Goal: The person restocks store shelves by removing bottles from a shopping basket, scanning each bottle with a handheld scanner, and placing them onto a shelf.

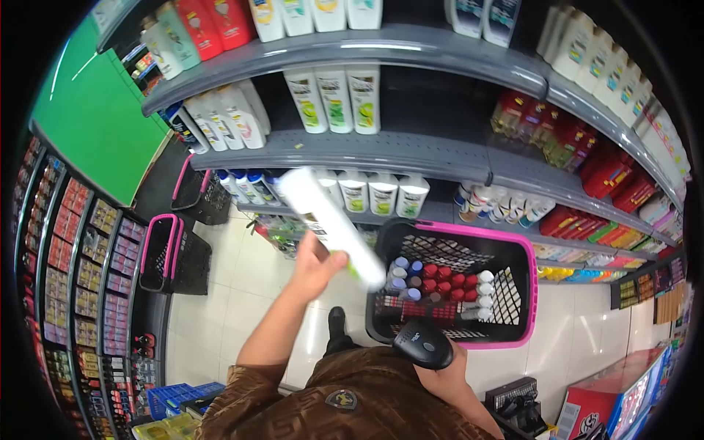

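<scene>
My left hand (312,268) is closed around a white shampoo bottle (331,226), tilted and slightly blurred, in front of the shelf. A bit of green shows near its lower end. In my right hand (449,372) is a black handheld barcode scanner (424,345), close to my body. Beyond the scanner stands a black shopping basket (531,293) with a pink rim. Inside it are several small containers with blue, red and white caps (444,282). The bottle's lower end overlaps the basket's left edge in view; I cannot tell whether they touch.
Grey shelves (433,150) ahead carry rows of bottles, including white shampoo bottles (334,99) with green labels. Two more black baskets with pink handles (176,253) stand on the floor at left. Another stocked rack (81,271) lines the far left. A red box (601,396) sits lower right.
</scene>
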A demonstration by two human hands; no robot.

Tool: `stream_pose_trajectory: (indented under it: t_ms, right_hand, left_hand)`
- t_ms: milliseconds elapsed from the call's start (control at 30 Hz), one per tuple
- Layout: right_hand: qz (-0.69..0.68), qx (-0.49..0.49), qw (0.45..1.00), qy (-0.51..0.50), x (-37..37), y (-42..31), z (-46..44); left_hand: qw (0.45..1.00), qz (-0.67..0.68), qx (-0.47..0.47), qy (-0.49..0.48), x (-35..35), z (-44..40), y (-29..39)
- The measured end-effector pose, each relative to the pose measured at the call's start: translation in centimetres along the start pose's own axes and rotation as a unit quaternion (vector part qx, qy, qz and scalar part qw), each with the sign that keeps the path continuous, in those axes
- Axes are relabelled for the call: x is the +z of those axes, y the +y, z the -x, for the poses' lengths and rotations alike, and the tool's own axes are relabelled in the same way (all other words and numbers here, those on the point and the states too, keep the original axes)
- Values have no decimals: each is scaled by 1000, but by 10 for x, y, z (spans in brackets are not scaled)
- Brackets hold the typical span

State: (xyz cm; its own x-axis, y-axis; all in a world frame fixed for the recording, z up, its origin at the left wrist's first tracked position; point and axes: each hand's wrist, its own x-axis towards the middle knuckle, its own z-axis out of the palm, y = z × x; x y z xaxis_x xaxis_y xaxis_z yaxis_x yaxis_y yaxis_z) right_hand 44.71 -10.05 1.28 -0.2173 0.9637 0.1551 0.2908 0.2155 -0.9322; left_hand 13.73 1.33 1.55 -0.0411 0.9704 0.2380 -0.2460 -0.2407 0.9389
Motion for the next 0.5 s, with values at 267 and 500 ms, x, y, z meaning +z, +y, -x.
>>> stream_pose_trajectory:
  t_ms: [267, 500]
  right_hand:
    - [41, -28, 999, 9, 82, -37, -31]
    - [36, 22, 997, 63, 148, -51, -37]
  left_hand:
    - [831, -423, 331, 145, -124, -149, 56]
    - [920, -306, 200, 143, -171, -228, 28]
